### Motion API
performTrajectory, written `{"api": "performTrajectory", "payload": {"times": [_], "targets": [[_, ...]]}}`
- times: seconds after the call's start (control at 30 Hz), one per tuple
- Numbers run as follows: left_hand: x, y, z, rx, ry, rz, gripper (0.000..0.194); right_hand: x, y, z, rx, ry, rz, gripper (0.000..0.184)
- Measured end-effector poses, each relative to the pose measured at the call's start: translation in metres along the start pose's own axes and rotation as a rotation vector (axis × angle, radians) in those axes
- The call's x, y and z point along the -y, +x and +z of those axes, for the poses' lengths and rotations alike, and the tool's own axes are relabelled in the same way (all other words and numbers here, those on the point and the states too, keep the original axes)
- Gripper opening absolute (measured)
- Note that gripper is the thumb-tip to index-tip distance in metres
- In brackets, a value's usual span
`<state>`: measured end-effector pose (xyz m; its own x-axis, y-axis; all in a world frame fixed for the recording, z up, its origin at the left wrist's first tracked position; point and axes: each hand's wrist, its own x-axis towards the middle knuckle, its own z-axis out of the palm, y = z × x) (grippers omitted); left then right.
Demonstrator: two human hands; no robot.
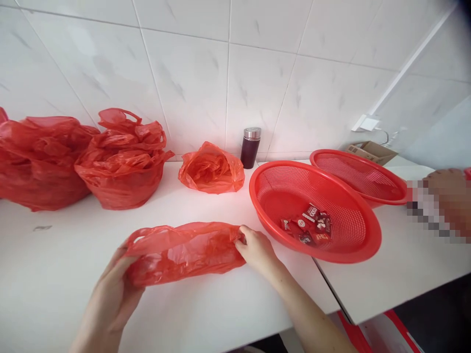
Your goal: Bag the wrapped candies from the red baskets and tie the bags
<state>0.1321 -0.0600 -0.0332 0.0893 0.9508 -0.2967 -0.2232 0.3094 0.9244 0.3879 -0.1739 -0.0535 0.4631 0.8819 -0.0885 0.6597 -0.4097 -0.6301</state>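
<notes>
A thin red plastic bag [191,250] stretches sideways between my two hands, just over the white table. My left hand [119,284] grips its left end near a handle loop, with the thumb on top and the fingers partly hidden behind the film. At the other end, my right hand [253,247] pinches the bag's edge between thumb and fingers. Right of that hand stands a red plastic basket [270,215] with mesh sides. Several small wrapped snacks [312,223] in brown and red wrappers lie in the bottom of it.
Two full red bags [121,171] [44,166] stand at the left by the tiled wall. A crumpled red bag [211,169] and a dark tumbler [250,147] are at the back. Behind the basket are another red basket [368,176] and a cardboard box [371,152]. Another person's hand [447,196] shows at right.
</notes>
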Motion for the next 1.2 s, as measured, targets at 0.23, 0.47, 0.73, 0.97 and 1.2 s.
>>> {"api": "performTrajectory", "payload": {"times": [0.23, 0.47, 0.73, 0.97, 1.2], "targets": [[0.001, -0.019, 0.004, -0.012, 0.51, 0.684, 0.058, 0.0, -0.001, -0.004, 0.014, -0.019, -0.034, 0.004], [-0.012, -0.063, 0.036, 0.188, 1.08, 1.166, 0.021, 0.004, -0.004, -0.002, 0.025, -0.081, -0.041, 0.021], [0.041, -0.018, 0.055, 0.246, 1.565, 0.696, 0.029, -0.001, -0.024, -0.009, 0.189, -0.04, -0.163, 0.005], [0.02, 0.006, 0.026, 0.126, 1.654, 0.501, 0.045, -0.036, -0.058, -0.029, 0.175, 0.163, 0.025, 0.009], [0.012, 0.008, 0.015, 0.26, 1.564, 0.614, 0.034, -0.022, -0.117, -0.094, 0.21, 0.176, -0.014, 0.022]]}}
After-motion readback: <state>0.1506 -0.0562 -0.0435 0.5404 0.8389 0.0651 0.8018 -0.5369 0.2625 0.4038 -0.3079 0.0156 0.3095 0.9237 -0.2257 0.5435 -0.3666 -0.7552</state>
